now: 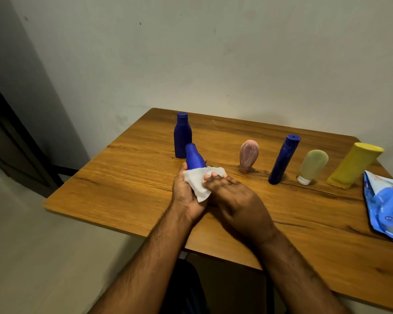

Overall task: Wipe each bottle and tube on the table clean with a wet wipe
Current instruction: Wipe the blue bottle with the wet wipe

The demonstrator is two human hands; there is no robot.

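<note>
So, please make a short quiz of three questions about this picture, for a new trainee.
1. True or false: the left hand holds the blue bottle.
2. Which thing presses the wet wipe on that bottle?
A. the right hand
B. the pink tube
C. the yellow bottle
3. Fill in: the wipes pack lies at the table's ____ edge.

Key: 1 true; 2 A; 3 right.

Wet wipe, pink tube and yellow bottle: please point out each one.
Wet wipe point(199, 181), head view, middle of the white sheet.
Pink tube point(249, 152), head view, middle of its body.
Yellow bottle point(355, 165), head view, middle of its side.
</note>
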